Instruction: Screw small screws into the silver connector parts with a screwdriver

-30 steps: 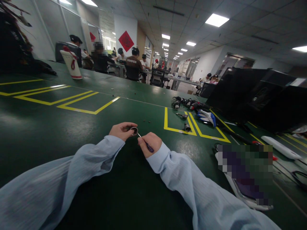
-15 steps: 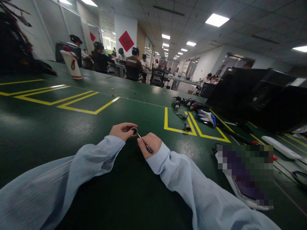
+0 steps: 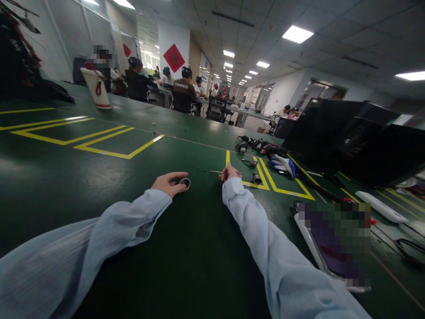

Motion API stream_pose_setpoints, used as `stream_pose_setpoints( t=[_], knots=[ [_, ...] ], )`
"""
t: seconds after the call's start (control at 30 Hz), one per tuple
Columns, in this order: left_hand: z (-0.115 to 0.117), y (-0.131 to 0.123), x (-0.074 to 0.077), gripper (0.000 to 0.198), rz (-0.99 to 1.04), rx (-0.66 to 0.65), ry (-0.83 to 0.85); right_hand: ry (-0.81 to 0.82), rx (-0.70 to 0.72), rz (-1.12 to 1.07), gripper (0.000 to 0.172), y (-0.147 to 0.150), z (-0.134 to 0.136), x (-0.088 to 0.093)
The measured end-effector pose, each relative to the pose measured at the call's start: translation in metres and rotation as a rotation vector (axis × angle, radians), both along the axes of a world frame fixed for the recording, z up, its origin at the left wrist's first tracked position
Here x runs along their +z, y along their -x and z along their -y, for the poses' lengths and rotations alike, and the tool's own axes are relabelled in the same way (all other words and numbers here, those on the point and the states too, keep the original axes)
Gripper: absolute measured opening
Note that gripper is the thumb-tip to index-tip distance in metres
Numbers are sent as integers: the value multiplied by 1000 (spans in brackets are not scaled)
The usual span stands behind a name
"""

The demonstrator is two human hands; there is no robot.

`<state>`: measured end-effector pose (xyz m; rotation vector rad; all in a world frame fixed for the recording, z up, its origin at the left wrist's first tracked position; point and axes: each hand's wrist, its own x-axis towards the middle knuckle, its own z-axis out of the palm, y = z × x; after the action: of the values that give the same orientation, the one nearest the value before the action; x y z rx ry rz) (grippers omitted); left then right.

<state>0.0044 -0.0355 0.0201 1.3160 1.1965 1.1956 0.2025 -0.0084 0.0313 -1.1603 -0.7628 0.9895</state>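
My left hand (image 3: 169, 184) is closed around a small round metal part (image 3: 185, 182), its ring-shaped open end facing right. My right hand (image 3: 230, 172) grips a screwdriver (image 3: 215, 171) whose thin shaft points left over the table. Two tiny dark pieces, probably screws (image 3: 204, 170), lie on the green surface near the screwdriver's tip. Just beyond my right hand, inside a yellow taped outline, lie a slim metal part with a pointed end (image 3: 249, 162) and a short metal cylinder (image 3: 256, 178).
Farther back on the green table (image 3: 133, 212) sit several dark metal parts with cables (image 3: 244, 145) and a blue-and-white glove (image 3: 283, 165). A phone-like device (image 3: 332, 248) lies at right, near black monitors (image 3: 345, 137). A paper cup (image 3: 96, 87) stands far left; people sit beyond.
My right hand has moved away from the round metal part, rightward and farther forward, carrying the screwdriver, whose shaft now lies nearly level. My left hand keeps its hold and has hardly moved.
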Motion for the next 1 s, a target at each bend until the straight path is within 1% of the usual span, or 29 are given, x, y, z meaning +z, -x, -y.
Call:
stream_pose_setpoints(
  t=[0.1,0.2,0.3,0.4,0.53,0.7,0.87,1.0],
  knots=[
    [-1,-1,-2,48,6,11,-27,38,40,-2,39,-1,-17,-3],
    [-1,-1,-2,43,-24,25,-64,44,75,15,40,5,-24,-6],
    [0,-1,0,38,-54,36,-78,39,97,45,39,11,-26,-8],
    [0,-1,1,37,-73,35,-80,46,106,81,38,13,-27,-7],
    [-1,-2,-2,37,-67,22,-83,62,119,133,36,17,-25,-7],
    [-3,0,-5,37,-46,13,-68,112,136,216,39,15,-25,0],
    [-2,0,1,38,21,15,-31,197,148,303,41,4,-30,11],
    [1,1,10,38,185,-10,72,178,172,256,42,12,-20,10]
  ],
)
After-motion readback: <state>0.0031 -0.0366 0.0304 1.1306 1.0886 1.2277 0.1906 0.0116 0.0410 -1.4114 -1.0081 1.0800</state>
